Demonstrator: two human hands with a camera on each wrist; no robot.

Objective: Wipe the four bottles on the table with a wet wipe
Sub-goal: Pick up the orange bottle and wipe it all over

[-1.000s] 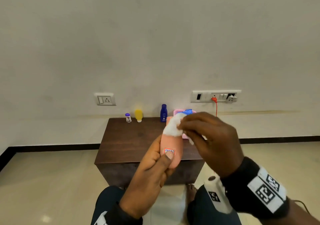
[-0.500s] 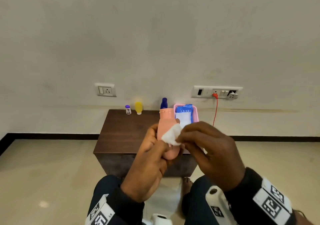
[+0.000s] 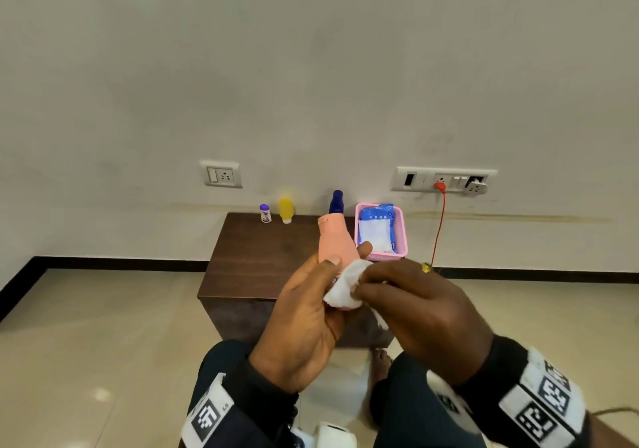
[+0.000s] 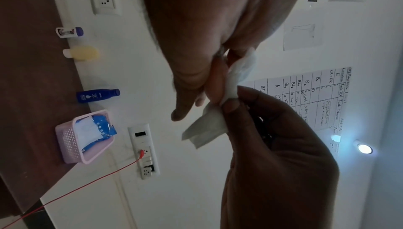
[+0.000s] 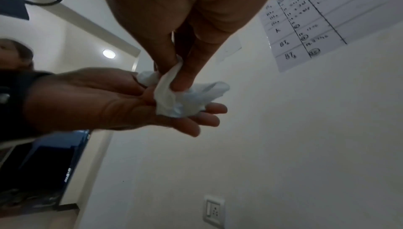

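My left hand [image 3: 311, 309] grips the lower end of a pink bottle [image 3: 333, 236], held upright in front of me above the table's near edge. My right hand [image 3: 408, 302] pinches a crumpled white wet wipe [image 3: 345, 288] and presses it against the bottle's lower body. In the right wrist view the wipe [image 5: 174, 98] sits bunched between thumb and fingers over the left palm. On the dark wooden table [image 3: 259, 257], along the wall, stand a small purple-capped bottle [image 3: 265, 213], a yellow bottle [image 3: 286, 210] and a dark blue bottle [image 3: 336, 202].
A pink basket [image 3: 399, 236] at the table's back right holds a blue pack of wipes [image 3: 376, 228]. A red cable [image 3: 438, 226] hangs from the wall socket to the right of the table. My knees are below the hands, with tiled floor around.
The wipe has slid down from the bottle's top to its lower body, uncovering the cap. The hands and bottle dropped a little toward me.
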